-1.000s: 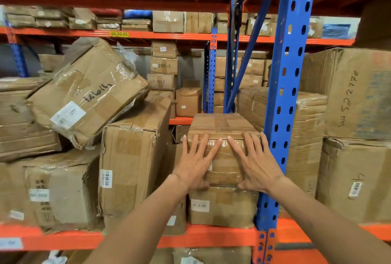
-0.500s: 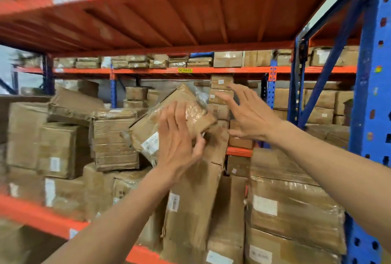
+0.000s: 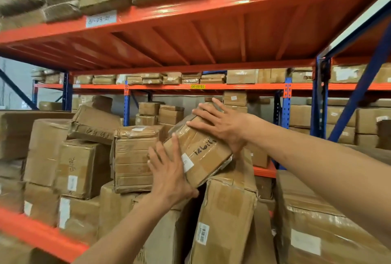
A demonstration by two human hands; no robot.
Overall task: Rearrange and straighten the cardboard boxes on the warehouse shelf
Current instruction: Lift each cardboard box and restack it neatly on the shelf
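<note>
A tilted cardboard box, wrapped in clear tape with handwriting and a white label, rests crooked on top of a tall upright box. My left hand presses flat against its lower left side, thumb hooked under its bottom corner. My right hand lies spread over its upper right edge. Both hands grip the box between them. Just left of it sits a squarer taped box, and another tilted box lies further left on the stack.
Orange shelf beam runs along the front lower left. An orange shelf deck hangs close overhead. A blue upright and diagonal brace stand at right. A large taped box fills the lower right. More boxes line the rear rack.
I left the small box by the blue post and turned left. Both hands went up to the tilted box and now clasp it on either side.
</note>
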